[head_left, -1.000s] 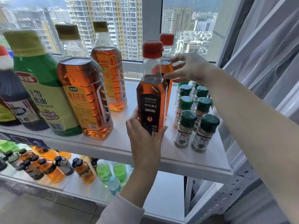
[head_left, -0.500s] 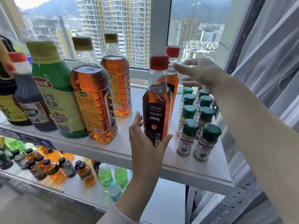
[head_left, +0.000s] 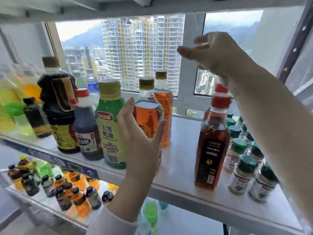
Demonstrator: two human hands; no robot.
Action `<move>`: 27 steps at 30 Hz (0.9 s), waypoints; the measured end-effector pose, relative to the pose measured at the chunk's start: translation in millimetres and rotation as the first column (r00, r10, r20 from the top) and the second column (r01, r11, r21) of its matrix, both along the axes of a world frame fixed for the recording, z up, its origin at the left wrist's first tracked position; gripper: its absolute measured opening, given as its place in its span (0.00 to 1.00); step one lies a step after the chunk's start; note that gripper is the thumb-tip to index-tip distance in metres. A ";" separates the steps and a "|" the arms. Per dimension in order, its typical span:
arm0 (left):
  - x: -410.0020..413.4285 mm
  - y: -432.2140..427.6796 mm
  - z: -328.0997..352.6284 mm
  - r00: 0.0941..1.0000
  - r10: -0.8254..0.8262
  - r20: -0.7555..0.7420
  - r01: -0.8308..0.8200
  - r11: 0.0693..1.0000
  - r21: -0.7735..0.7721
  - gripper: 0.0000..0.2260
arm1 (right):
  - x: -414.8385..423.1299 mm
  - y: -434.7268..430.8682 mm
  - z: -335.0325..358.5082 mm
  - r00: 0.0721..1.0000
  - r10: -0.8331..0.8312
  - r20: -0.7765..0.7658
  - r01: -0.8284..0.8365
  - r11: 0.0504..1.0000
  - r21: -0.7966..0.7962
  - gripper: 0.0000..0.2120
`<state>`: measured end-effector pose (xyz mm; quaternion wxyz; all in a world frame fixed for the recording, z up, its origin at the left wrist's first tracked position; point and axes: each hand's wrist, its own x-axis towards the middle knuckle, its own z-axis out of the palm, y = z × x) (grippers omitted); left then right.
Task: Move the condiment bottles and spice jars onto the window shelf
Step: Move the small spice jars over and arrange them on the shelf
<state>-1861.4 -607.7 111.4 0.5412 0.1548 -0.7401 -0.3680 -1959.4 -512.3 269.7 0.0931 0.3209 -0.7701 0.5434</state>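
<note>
Red-capped oil bottle [head_left: 211, 146] upright on white shelf [head_left: 179, 160], green-lidded spice jars [head_left: 240, 173] lower right, left hand [head_left: 142, 146] spread open at centre, right hand [head_left: 218, 55] loose-fingered, empty, upper right

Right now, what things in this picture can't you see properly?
All in the head view:
- Big amber bottle: its label is hidden behind the left hand.
- Rear red-capped bottle: its body is hidden by the front red-capped bottle and the arm of the right hand.
- Back spice jars: partly covered by that arm, labels blurred.
- Small bottles on the lower shelf: labels too small to read.
- Yellow and green bottles: blurred and cut off by the left edge.
</note>
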 end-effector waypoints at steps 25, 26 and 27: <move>-32.0 -38.9 -0.8 0.991 0.078 0.108 -0.056 0.979 -0.194 0.37 | -69.6 -126.7 4.1 0.964 -0.150 0.221 -0.044 0.727 0.686 0.29; -30.2 -37.9 0.7 0.993 0.055 0.104 -0.036 0.983 -0.181 0.37 | -73.5 -127.9 3.2 0.966 -0.140 0.218 -0.054 0.713 0.699 0.29; -30.0 -37.7 0.3 0.994 0.018 0.111 0.000 0.988 -0.152 0.37 | -76.9 -129.8 2.1 0.970 -0.130 0.204 -0.054 0.706 0.706 0.28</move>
